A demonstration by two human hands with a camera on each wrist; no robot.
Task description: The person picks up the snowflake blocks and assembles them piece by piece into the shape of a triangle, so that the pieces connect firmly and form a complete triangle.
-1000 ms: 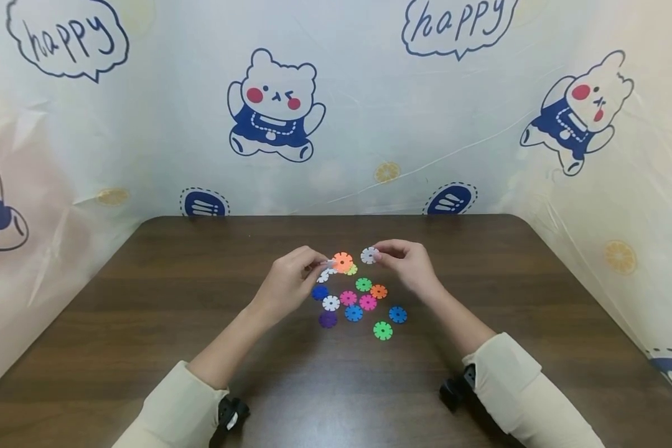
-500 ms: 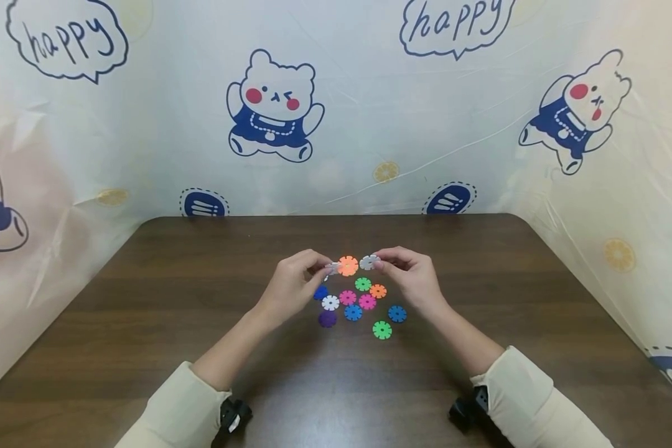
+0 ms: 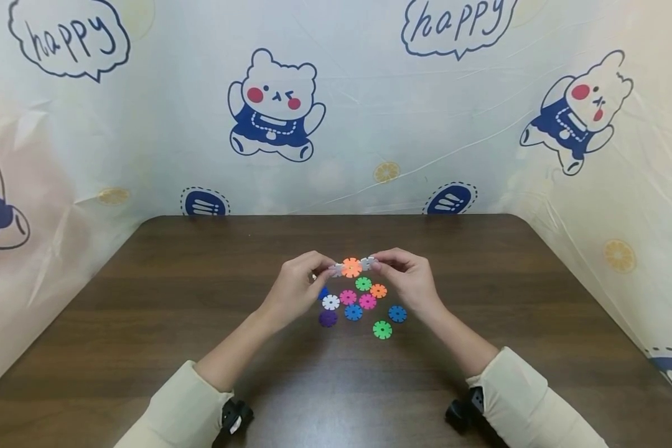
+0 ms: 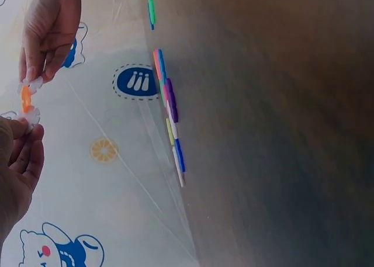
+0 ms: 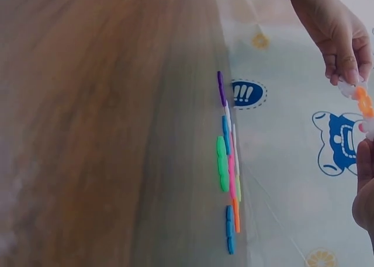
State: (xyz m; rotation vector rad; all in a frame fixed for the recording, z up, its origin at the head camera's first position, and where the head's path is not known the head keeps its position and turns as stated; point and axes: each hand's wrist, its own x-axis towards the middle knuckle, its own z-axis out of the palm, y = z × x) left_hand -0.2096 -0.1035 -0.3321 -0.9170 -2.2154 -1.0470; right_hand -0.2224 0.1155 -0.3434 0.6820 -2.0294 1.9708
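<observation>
Between both hands, above the table, hangs a short row of notched plastic discs. An orange disc (image 3: 351, 267) is in the middle, edge-on in the left wrist view. My left hand (image 3: 292, 287) pinches a whitish disc (image 3: 336, 270) joined to the orange one's left side. My right hand (image 3: 411, 281) pinches another whitish disc (image 3: 366, 264) against its right side; how deep the notches sit is too small to tell. Fingertips partly cover both whitish discs. The right wrist view shows the orange disc (image 5: 364, 101) between the two hands.
Several loose discs lie on the brown table (image 3: 336, 386) below the hands, among them a green disc (image 3: 382, 330), a purple disc (image 3: 328, 319), a blue disc (image 3: 397, 313) and a pink disc (image 3: 368, 302). A printed curtain (image 3: 358, 112) hangs behind the table.
The hands have come closer together. The right hand's whitish disc, apart from the orange disc a second ago, now meets its edge. The left hand has shifted slightly right with the orange disc.
</observation>
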